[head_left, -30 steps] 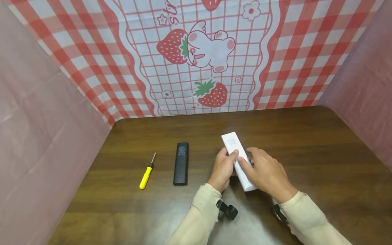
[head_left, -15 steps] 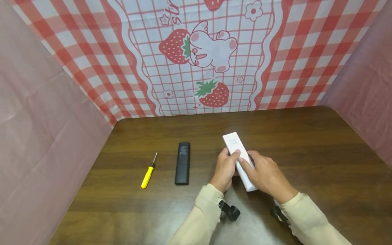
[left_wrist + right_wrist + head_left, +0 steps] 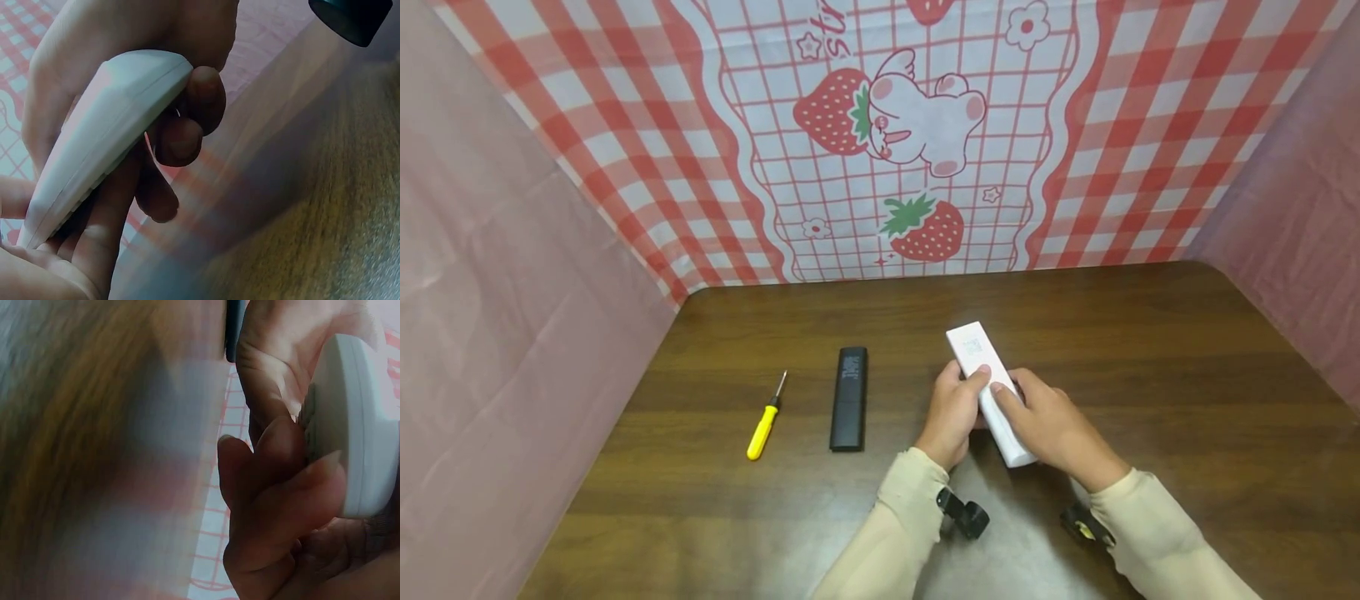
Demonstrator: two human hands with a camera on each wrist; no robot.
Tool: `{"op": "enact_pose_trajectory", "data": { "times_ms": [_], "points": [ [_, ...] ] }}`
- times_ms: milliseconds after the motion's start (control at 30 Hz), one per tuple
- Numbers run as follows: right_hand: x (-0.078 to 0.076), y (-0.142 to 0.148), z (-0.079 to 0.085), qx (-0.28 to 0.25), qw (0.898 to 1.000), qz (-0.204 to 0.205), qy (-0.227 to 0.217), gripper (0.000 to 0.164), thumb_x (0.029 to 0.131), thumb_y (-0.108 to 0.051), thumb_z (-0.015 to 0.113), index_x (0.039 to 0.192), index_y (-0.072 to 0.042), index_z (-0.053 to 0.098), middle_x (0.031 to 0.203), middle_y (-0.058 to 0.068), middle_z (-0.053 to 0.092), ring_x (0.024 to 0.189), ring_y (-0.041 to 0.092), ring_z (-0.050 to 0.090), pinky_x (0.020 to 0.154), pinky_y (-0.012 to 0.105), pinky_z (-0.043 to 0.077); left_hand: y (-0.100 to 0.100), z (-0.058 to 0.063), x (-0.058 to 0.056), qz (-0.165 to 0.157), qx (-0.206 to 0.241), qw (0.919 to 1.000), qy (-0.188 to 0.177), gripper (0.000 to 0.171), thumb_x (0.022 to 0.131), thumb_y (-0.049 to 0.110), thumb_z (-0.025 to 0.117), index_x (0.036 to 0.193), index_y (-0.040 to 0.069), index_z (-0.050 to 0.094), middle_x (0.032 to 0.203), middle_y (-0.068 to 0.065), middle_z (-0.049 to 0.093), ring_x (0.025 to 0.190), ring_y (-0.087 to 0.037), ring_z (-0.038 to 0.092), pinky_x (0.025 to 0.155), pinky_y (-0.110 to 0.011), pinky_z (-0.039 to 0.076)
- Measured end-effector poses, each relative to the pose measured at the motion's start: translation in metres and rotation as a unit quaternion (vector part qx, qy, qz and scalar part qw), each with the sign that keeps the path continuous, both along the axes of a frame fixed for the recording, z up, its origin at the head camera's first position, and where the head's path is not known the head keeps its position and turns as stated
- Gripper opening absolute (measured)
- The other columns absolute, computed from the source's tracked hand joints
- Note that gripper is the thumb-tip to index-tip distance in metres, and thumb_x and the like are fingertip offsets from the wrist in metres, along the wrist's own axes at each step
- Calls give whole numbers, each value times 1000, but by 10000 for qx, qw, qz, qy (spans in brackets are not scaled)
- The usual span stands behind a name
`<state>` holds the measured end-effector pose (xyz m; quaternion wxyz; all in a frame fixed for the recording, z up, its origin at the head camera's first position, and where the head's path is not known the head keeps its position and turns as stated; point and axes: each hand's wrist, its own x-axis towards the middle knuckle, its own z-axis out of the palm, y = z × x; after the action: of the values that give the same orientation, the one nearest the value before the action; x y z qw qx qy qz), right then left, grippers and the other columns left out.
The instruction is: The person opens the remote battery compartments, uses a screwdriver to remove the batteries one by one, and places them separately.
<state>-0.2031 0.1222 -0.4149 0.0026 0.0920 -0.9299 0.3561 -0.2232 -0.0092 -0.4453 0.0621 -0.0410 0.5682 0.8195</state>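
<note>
Both hands hold a white remote control (image 3: 972, 343) above the table, its plain back with a small printed code turned up. My left hand (image 3: 951, 412) grips its left side, thumb on the back. From the right, my right hand (image 3: 1056, 425) grips the lower half, its thumb also lying on the back. In the left wrist view the remote (image 3: 112, 131) is seen from its end, with fingers curled beneath it. The right wrist view shows buttons on the underside of the remote (image 3: 350, 425), partly covered by fingers.
A black, slim device (image 3: 847, 400) with a printed label lies left of the hands. Farther left is a yellow-handled screwdriver (image 3: 763, 431), tip pointing away. The brown wooden table (image 3: 715, 517) ends at a strawberry-patterned cloth (image 3: 925, 229) behind and pink cloths at the sides.
The head view has shifted slightly, so the table items appear a little farther right. Both hands keep their hold on the remote control; the right thumb has moved slightly.
</note>
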Motion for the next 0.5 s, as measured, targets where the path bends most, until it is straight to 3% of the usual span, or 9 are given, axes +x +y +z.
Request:
{"op": "enact_pose_trajectory", "data": {
  "times_ms": [133, 367, 500],
  "points": [
    [0, 0, 0, -154, 9994, -9, -318, 41, 104, -31, 48, 131, -1, 54, 98, 18, 66, 74, 23, 60, 63, 37, 48, 0, 2, -1, -48, 6, 10000, 26, 20, 99, 15, 56, 114, 2, 59, 85, -10, 67, 69, -19, 67, 56, -34, 56],
    [1, 0, 1, -234, 9990, -68, -377, 41, 103, -30, 48, 135, -4, 54, 105, 19, 66, 78, 24, 60, 65, 37, 47, 0, 2, -1, -42, 56, 10000, 13, 21, 98, 14, 58, 114, 1, 59, 87, -10, 67, 71, -20, 67, 58, -36, 57],
    [2, -2, 2, -404, 9968, -28, -688, 44, 104, -31, 46, 140, -5, 49, 107, 19, 65, 76, 24, 60, 63, 36, 47, -2, 1, -1, -22, 9, 10000, 6, 20, 98, 13, 58, 114, 0, 59, 87, -11, 67, 71, -20, 67, 58, -36, 57]
  ]
}}
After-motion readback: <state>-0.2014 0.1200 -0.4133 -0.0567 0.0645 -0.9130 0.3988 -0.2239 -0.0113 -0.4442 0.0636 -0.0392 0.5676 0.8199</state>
